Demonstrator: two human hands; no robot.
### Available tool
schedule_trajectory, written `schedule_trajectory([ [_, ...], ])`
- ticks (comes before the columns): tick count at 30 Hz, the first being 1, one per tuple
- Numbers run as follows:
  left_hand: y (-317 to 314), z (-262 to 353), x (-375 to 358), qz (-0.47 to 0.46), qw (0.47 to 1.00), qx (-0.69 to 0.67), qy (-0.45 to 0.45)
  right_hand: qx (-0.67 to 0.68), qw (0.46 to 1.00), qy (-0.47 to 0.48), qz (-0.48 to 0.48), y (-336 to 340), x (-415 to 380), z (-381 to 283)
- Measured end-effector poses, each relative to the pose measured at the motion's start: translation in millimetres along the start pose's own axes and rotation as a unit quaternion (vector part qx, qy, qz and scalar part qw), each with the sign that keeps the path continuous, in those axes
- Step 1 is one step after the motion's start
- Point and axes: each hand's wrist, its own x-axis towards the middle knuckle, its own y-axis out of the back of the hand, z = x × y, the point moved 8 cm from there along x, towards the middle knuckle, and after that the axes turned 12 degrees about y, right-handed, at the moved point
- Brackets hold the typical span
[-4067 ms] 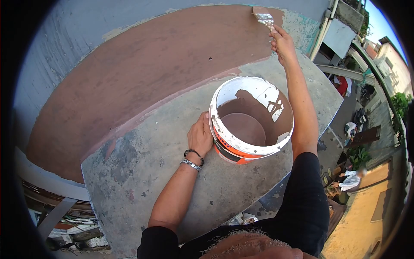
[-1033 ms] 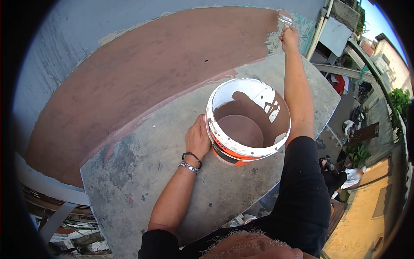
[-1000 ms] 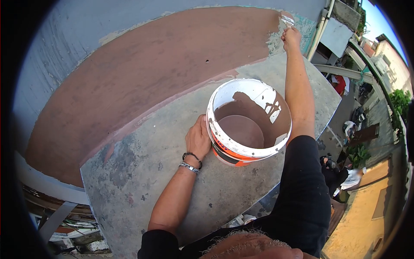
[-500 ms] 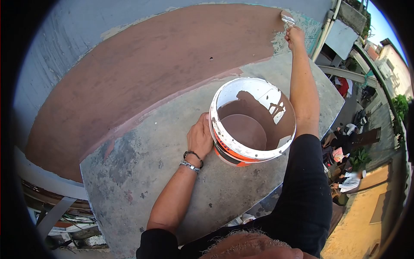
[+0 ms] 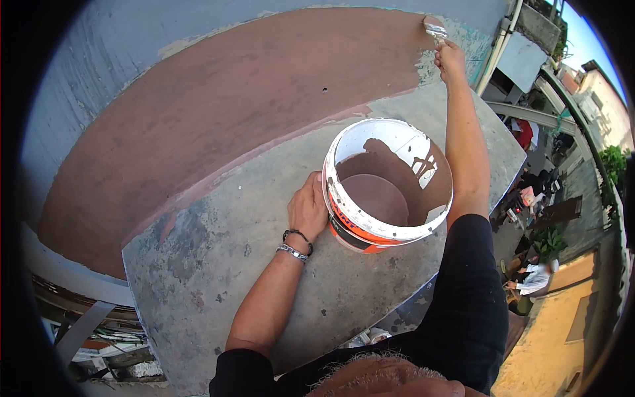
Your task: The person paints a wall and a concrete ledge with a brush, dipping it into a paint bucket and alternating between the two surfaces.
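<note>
I have the right grip reaching out to the wall, its fingers closed around the handle of the brush. The bristles lie just beyond the grip, up against the top right end of the brown band. A pale, flaky patch begins right beside the grip, on its far side from the band. My left grip is pressed to the near side of the bucket; its fingertips are hidden, so I cannot tell whether it clasps the wall or only steadies it. The bucket stands on the slab, to the right of the left grip and well below the right one, with brown paint low inside.

I judge the step in hand to be spreading paint at the band's ragged end. The next move calls for light, even pressure toward the patch, with the bucket kept steady; when the bristles run dry, the brush needs a dip.

Against half a second ago, the brush sits slightly further left, over the band's edge. Four seconds ago it was further left still. The bucket and left grip look unchanged. Whether the brown has spread, I cannot tell.
</note>
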Motion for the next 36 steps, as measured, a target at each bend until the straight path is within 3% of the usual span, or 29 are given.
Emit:
schedule_trajectory([
  [23, 1, 0, 0, 0.002, 1.000, -0.004, 0.009, 0.007, 0.999, 0.021, -0.048, -18, -32, -24],
  [29, 0, -2, 0, -0.003, 1.000, -0.013, 0.015, -0.098, 0.992, 0.021, -0.075, -15, -28, -33],
  [36, 1, -1, 0, -0.011, 1.000, -0.008, 0.018, -0.094, 0.992, 0.009, -0.085, -19, -30, -46],
])
